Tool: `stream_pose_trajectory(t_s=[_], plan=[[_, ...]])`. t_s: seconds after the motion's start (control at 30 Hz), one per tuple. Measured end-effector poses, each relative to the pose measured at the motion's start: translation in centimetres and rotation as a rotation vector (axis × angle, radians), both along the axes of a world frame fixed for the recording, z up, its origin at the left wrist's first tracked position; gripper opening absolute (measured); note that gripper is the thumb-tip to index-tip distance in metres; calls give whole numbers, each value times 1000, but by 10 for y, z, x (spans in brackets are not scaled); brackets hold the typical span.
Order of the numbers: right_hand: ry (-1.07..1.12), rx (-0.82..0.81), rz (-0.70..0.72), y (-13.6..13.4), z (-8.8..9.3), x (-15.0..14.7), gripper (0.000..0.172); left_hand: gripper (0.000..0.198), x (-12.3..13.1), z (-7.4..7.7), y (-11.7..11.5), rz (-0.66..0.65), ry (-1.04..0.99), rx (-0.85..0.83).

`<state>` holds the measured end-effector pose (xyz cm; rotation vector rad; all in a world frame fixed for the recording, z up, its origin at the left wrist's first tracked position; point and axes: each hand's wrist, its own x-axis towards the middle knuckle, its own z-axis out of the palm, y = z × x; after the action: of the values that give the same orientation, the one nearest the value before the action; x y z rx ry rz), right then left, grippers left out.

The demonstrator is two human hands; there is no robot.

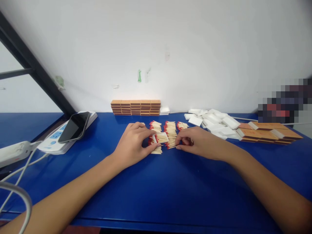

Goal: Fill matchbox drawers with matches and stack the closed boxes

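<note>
My left hand (pixel 136 139) is closed on a small white matchbox tray (pixel 166 136), held between thumb and fingers. Matches with red heads lie inside the tray. Under and around it, rows of red-headed matches (pixel 171 128) rest on the blue table (pixel 156 191). My right hand (pixel 192 141) has its thumb and index finger pinched together at the near end of the middle row, at the tip of a match (pixel 172 147). Another row of matches (pixel 182 125) shows just beyond the right hand's fingers, partly hidden.
Stacked brown matchboxes (pixel 136 108) stand against the wall, beside a few white trays (pixel 164 110). A loose heap of white trays (pixel 214 122) and more matchbox covers (pixel 268 133) lie at the right. On the left, a phone (pixel 74 126) rests on a power strip (pixel 55 141) with cables.
</note>
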<state>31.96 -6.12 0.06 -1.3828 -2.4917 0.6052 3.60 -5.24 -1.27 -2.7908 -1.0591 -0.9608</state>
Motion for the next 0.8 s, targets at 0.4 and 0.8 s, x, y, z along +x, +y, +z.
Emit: stream_pose_trajectory(t_s=[0.4,0.8], plan=[[0,-22,-11,0,-3,-1,8,31,0,0,1,-2,14,-1],[137,-162,12,-11,17,-2,24,32,0,-1,0,-12,28,0]])
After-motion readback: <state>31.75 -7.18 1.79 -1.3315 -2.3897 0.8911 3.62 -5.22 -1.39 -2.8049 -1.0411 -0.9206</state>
